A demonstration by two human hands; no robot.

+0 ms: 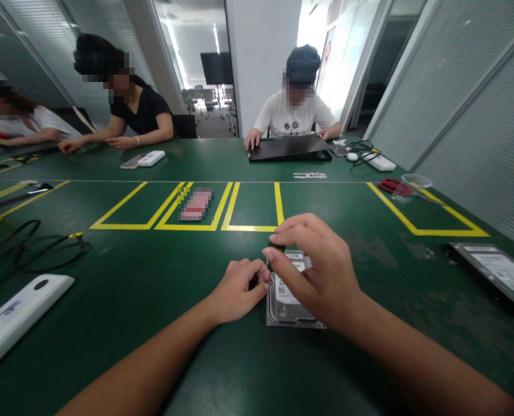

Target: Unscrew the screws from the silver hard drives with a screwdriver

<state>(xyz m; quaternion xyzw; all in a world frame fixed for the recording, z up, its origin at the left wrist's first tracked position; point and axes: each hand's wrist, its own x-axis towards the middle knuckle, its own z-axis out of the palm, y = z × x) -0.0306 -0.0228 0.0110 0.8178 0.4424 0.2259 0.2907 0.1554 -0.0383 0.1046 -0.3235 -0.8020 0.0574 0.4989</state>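
Observation:
A silver hard drive (pixel 288 305) lies flat on the green table (pixel 152 277) just in front of me. My right hand (pixel 315 268) rests over the drive, fingers bent down and pressed on its top and left edge. My left hand (pixel 239 289) is curled at the drive's left side, fingertips pinched on something small and dark that I cannot make out.
A second hard drive (pixel 497 271) lies at the right. A white device (pixel 16 315) and black cables (pixel 31 248) sit at the left. Yellow tape boxes (pixel 187 208) mark the table; red scissors (pixel 393 186) lie far right. Three people sit across, one at a laptop (pixel 289 147).

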